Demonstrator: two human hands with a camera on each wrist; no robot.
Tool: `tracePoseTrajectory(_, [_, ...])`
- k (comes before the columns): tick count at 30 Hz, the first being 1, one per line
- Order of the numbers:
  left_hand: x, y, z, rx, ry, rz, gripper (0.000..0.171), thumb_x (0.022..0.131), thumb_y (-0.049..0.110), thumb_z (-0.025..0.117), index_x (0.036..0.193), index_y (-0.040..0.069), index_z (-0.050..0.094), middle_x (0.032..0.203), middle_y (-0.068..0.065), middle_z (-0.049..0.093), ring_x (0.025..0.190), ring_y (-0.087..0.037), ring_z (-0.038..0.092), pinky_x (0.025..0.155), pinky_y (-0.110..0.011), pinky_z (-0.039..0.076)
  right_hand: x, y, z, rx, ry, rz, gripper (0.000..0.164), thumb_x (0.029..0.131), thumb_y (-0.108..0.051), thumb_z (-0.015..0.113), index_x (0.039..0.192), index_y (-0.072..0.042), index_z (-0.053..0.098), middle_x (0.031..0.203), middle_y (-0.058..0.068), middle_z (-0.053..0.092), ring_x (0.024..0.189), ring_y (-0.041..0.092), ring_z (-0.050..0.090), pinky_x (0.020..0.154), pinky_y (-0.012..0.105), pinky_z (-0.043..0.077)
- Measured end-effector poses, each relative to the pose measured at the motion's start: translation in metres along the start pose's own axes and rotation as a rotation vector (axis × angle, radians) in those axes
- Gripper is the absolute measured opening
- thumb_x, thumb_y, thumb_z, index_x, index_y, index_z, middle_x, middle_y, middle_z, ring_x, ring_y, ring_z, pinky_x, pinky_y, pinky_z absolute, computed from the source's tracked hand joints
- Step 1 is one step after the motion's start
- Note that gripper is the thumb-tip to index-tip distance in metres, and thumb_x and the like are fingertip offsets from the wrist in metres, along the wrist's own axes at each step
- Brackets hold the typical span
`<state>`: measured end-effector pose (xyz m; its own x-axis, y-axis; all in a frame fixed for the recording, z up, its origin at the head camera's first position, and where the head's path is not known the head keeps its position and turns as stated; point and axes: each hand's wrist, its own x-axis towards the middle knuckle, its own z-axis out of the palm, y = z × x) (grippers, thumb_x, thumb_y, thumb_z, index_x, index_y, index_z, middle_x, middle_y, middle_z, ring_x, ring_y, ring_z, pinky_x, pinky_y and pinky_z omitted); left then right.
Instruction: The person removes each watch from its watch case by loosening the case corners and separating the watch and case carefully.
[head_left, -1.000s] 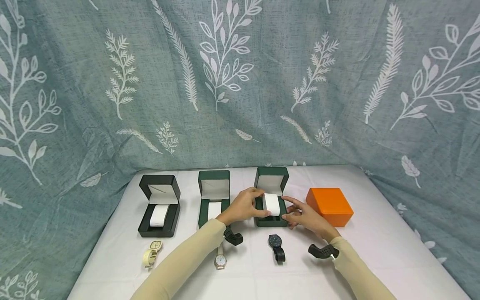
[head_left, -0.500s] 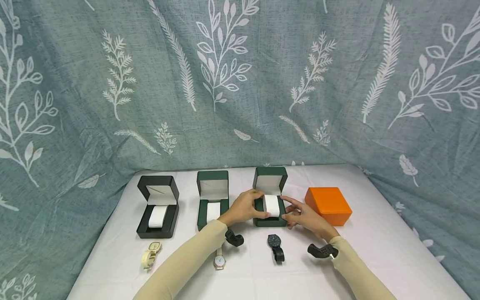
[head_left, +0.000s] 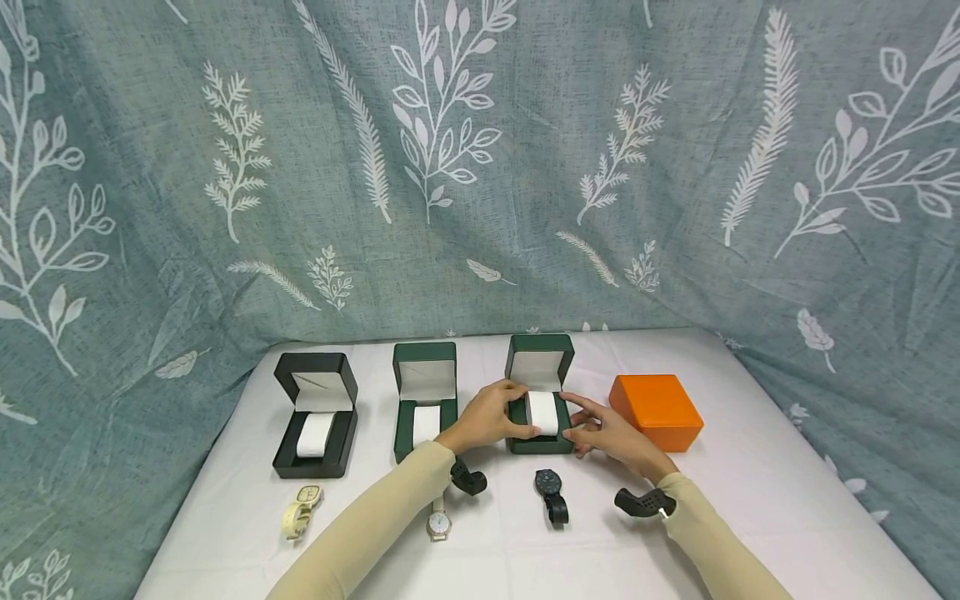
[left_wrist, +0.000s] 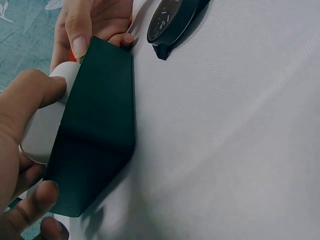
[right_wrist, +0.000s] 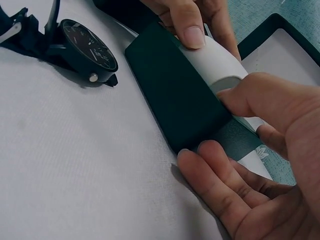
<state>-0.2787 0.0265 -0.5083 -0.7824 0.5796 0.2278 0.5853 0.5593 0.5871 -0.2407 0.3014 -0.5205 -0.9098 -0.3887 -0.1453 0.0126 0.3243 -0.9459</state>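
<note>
Both hands are at the right-hand green watch box (head_left: 542,447), whose lid stands up at the back. A white watch cushion (head_left: 543,413) sits in its base, poking above the rim in the left wrist view. My left hand (head_left: 486,413) pinches the cushion's left part, thumb in front and a finger behind. My right hand (head_left: 613,435) has its thumb at the cushion's right end by the rim, index finger behind. Its other fingertips (right_wrist: 192,162) lie against the box's outer corner. A black watch (head_left: 549,482) lies in front of the box.
An open black watch box (head_left: 347,442) and another open green box (head_left: 405,429) stand left, each with a white cushion. A pale-strapped watch (head_left: 439,524) and a gold-toned watch (head_left: 302,512) lie in front. Right stands a closed orange box (head_left: 656,410). Patterned cloth (head_left: 480,167) hangs behind.
The cushion sits slightly lower in the green box than a second ago. Both hands keep nearly the same places; the whole head view has shifted a little.
</note>
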Motion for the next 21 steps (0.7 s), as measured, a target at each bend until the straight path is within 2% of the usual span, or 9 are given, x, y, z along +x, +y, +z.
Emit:
tracePoseTrajectory(7, [-0.0005,0.0014,0.0004,0.032,0.007,0.013,0.084,0.083,0.051,0.085,0.144,0.001,0.058,0.135,-0.007,0.058,0.113,-0.016,0.059,0.091,-0.028,0.049,-0.0004,0.0001,0.0004,-0.005,0.002,0.001,0.08,0.095,-0.021,0.077,0.162,-0.02,0.034,0.123,0.023,0.05,0.082,0.031,0.066,0.079,0.04,0.059])
tracePoseTrajectory(13, [-0.0003,0.005,0.0008,0.062,0.004,0.013,0.085,0.083,0.048,0.085,0.148,0.002,0.054,0.137,-0.01,0.057,0.118,-0.022,0.059,0.096,-0.034,0.05,-0.0004,-0.0004,0.0006,-0.008,0.012,0.008,0.079,0.095,-0.022,0.078,0.161,-0.021,0.035,0.122,0.023,0.05,0.082,0.03,0.066,0.079,0.04,0.059])
tracePoseTrajectory(21, [-0.0017,0.0072,0.0008,0.073,-0.013,-0.007,0.082,0.084,0.047,0.085,0.148,0.004,0.055,0.138,-0.008,0.056,0.121,-0.021,0.059,0.099,-0.035,0.049,-0.0008,-0.0024,0.0023,0.004,0.019,0.011,0.079,0.095,-0.021,0.077,0.161,-0.02,0.035,0.122,0.023,0.05,0.083,0.03,0.066,0.078,0.04,0.059])
